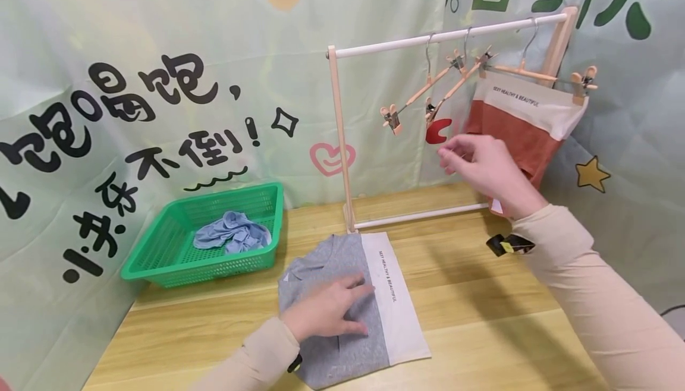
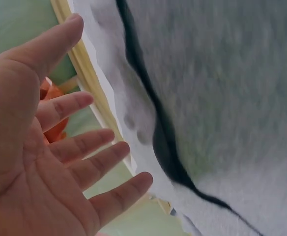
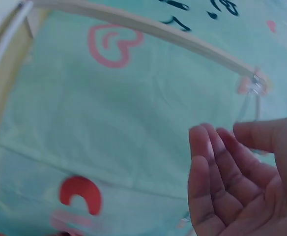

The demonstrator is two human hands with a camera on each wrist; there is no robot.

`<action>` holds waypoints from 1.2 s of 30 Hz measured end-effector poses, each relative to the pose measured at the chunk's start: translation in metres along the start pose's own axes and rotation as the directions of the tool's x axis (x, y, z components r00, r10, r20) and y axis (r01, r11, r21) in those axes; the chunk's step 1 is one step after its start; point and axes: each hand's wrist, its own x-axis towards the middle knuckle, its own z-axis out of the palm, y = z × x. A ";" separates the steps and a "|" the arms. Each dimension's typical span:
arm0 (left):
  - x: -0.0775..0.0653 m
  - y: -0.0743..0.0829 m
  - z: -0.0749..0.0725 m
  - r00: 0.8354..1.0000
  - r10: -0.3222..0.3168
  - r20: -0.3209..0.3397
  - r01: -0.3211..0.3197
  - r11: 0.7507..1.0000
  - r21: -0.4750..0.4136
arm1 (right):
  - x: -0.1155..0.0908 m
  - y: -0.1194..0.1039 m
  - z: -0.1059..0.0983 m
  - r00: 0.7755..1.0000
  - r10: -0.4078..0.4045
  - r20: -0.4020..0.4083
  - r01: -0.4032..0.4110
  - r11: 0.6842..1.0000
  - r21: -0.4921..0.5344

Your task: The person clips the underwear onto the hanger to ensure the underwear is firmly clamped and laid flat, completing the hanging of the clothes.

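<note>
A grey garment point(image 1: 337, 296) with a broad white band point(image 1: 396, 296) of printed lettering lies flat on the table. My left hand point(image 1: 332, 308) is over its grey part, fingers spread. In the left wrist view the left hand's point(image 2: 60, 137) fingertips are close beside the fabric point(image 2: 222, 88). My right hand point(image 1: 489, 162) is raised in front of the rack, holding nothing, with loosely bent fingers. Just above and left of it hang two bare clip hangers point(image 1: 425, 89). Behind it, a rust-and-white garment point(image 1: 516, 120) is clipped to a third hanger point(image 1: 527, 72).
The wooden rack point(image 1: 339, 135) with a white rail point(image 1: 396, 45) stands at the back right of the table point(image 1: 465, 308). At the back left is a green basket point(image 1: 203, 272) holding crumpled blue cloth point(image 1: 235, 233). A printed curtain point(image 1: 257, 82) hangs close behind.
</note>
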 end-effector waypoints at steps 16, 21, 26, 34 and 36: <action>-0.011 0.012 0.014 1.000 0.003 0.021 -0.003 1.000 -0.003 | 0.047 -0.041 -0.023 0.994 -0.110 0.004 0.110 0.983 -0.144; -0.011 0.013 0.015 1.000 0.006 0.028 -0.005 0.999 -0.038 | 0.049 -0.044 -0.019 0.995 -0.092 0.029 0.096 0.981 -0.169; -0.009 0.012 0.014 1.000 0.012 0.027 -0.011 0.999 -0.042 | 0.047 -0.045 -0.022 0.997 -0.076 0.030 0.080 0.980 -0.183; -0.008 0.011 0.012 0.999 0.015 0.034 -0.013 0.999 -0.047 | 0.042 -0.040 -0.039 0.999 -0.033 -0.017 0.026 0.957 -0.290; -0.008 0.011 0.011 0.999 0.013 0.040 -0.012 0.999 -0.049 | 0.040 -0.039 -0.046 1.000 -0.009 -0.027 -0.001 0.940 -0.341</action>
